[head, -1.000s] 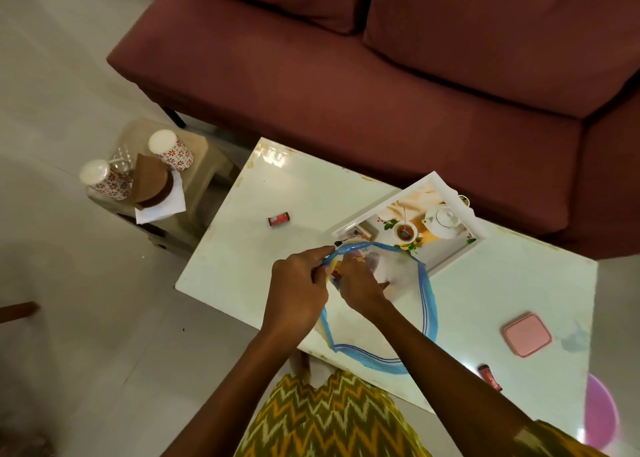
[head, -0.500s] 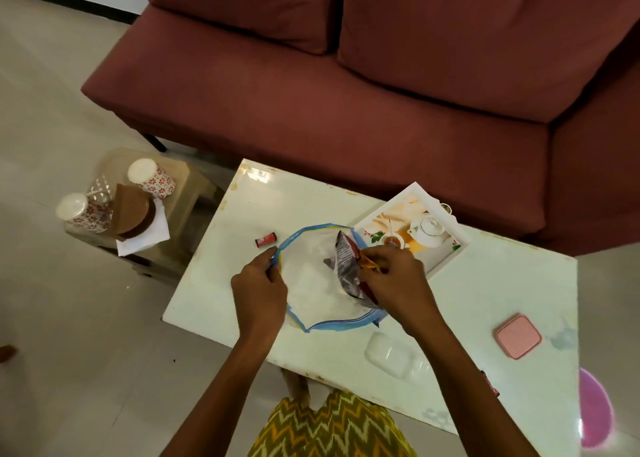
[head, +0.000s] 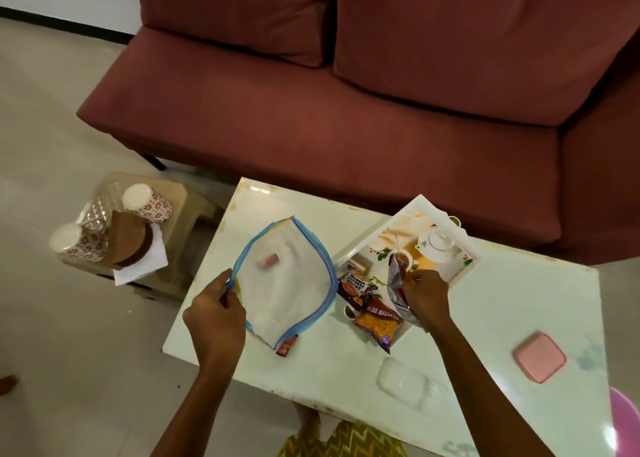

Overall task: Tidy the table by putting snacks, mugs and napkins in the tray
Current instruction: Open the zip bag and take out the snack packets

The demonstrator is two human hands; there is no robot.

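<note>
A white tray [head: 420,204] with a printed teapot picture lies on the white table [head: 346,363] near the sofa. My right hand [head: 424,295] grips a silvery snack packet [head: 396,283] over the tray's near end. Two more packets lie there: a dark salted peanuts packet [head: 356,286] and a yellow-purple bhujia packet [head: 379,326]. My left hand [head: 216,314] pinches the blue zip edge of a clear pouch [head: 284,283] lying flat on the table. A small red packet [head: 266,260] shows through the pouch, and another red sachet [head: 286,345] pokes out from its near corner.
On a beige stool [head: 187,221] left of the table stand two floral mugs [head: 147,203], brown coasters [head: 128,240] and white napkins [head: 138,269]. A pink square lid [head: 539,357] and a clear plastic lid [head: 408,385] lie on the table. A maroon sofa [head: 346,110] stands behind.
My right hand pulled snack packets out of the pouch and carried them right to the tray. The pouch now lies flat and almost emptied, still held by my left hand.
</note>
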